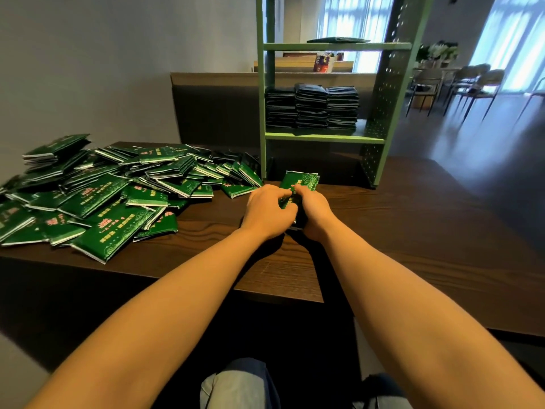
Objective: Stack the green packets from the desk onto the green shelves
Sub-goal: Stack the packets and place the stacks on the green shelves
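My left hand (267, 209) and right hand (312, 212) gripped one bundle of green packets (299, 180) on the desk (383, 231), fingers (275, 192) curled round its near end. Its long axis pointed away from me, toward the green shelves (324, 138) just beyond, where three stacks (311, 106) stood higher up. Both hands sat equally near.

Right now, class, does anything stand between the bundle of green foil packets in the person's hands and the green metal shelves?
Nothing visible does. The left hand and right hand grip the bundle of green foil packets just before the open-fronted green metal shelves.
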Demonstrator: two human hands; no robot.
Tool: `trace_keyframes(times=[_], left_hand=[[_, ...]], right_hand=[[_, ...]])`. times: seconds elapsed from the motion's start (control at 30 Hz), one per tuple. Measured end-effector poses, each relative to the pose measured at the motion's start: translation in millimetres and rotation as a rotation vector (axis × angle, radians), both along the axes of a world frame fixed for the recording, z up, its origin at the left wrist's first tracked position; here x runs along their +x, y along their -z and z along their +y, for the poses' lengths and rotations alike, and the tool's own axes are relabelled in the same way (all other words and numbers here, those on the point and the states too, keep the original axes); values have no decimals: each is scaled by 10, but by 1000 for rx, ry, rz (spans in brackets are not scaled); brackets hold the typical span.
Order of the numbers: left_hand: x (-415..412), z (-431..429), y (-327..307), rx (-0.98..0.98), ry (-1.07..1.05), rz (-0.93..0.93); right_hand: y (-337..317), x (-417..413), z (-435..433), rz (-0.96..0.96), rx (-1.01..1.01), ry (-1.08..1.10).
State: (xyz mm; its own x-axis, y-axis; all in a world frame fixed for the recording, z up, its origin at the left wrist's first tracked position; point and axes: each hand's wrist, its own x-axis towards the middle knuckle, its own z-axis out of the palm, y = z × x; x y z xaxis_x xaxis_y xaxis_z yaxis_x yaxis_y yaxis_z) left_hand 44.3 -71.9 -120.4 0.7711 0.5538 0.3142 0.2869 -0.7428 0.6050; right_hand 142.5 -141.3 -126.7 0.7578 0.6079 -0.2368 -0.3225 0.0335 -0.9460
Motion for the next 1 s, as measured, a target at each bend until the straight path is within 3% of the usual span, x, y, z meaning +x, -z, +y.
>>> trace_keyframes(times=[0.1,0.3,0.5,0.73,1.0], left_hand=[[-37,71,47,-78,16,-52],[-215,401,67,-15,-116,-33],[-212,907,175,28,-290,297],[-90,908,278,107,-344,461],[-152,826,271,225,-328,142]], right_hand=[[35,12,18,-58,-1,8],[-36,-39,116,-143,-58,-26],[-6,41,277,-391,-184,68],[121,155,307,-444,-174,38],[169,176,266,-478,-96,29]])
